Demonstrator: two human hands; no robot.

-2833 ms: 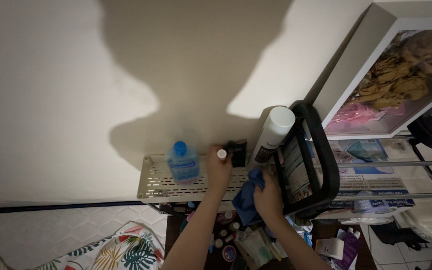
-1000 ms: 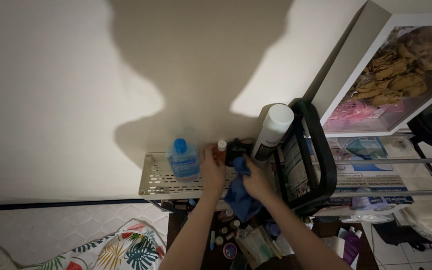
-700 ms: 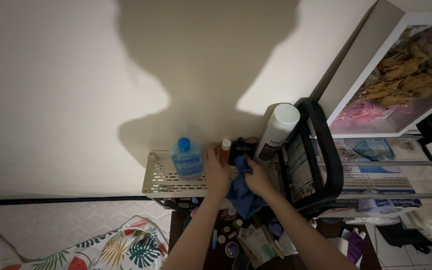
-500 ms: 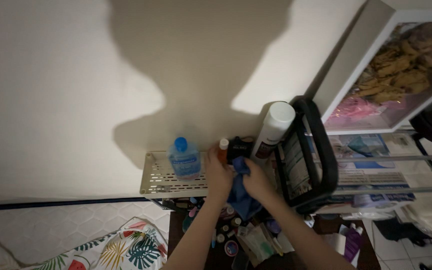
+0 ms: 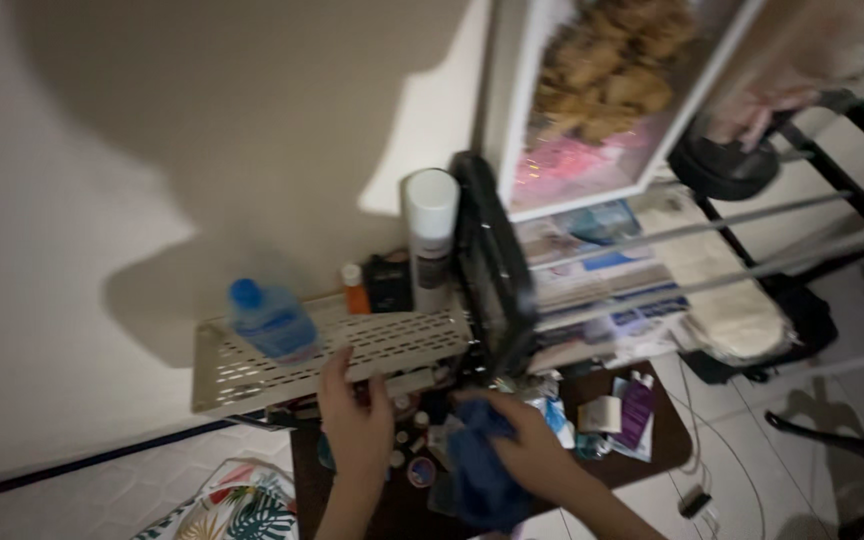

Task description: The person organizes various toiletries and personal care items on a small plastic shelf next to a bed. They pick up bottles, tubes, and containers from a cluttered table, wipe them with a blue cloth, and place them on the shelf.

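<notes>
- The person's right hand (image 5: 527,450) has its fingers curled tight around a bunched blue cloth (image 5: 482,480), held low in front of the cluttered lower level, well below the cream slotted shelf (image 5: 252,375).
- The left hand (image 5: 355,420) is empty, fingers spread loosely, fingertips just at the shelf's front edge.
- As a judgement, the cloth is off the shelf for now; whether the slotted surface is clean cannot be told in this dim, blurred view.
- On the shelf stand a blue-capped clear bottle (image 5: 272,322), a small orange bottle (image 5: 355,290), a black box (image 5: 389,283) and a tall white-capped spray can (image 5: 431,235).
- These items crowd the shelf's back right; a black frame (image 5: 492,280) borders it on the right.
</notes>
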